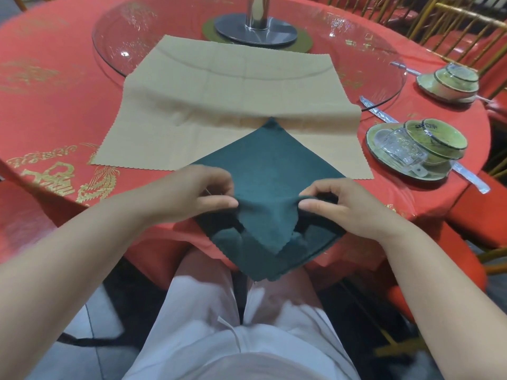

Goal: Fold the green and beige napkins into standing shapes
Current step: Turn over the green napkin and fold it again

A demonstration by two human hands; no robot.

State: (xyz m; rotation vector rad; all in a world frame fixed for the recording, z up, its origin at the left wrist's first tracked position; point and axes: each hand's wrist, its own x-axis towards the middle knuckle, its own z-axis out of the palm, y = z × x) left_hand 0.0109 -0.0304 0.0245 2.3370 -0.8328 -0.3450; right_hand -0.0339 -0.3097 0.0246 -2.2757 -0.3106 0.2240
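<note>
A fold is being pinched across the green napkin (270, 163).
The left hand (201, 192) and right hand (344, 204) are each nipping cloth between thumb and fingers. The napkin is lying as a diamond, far tip on the flat beige napkin (219, 91), near corner hanging off the table (68, 111). If a pinch slips, that overhang could drag it down. One napkin per colour, two plates (372, 139).

The round, red-covered worktop (55, 105) carries a glass turntable (356, 50). The beige napkin (233, 86) overlaps the turntable's near rim, the green napkin (271, 165) lies nearer, and two plates (382, 158) stand to its right.
</note>
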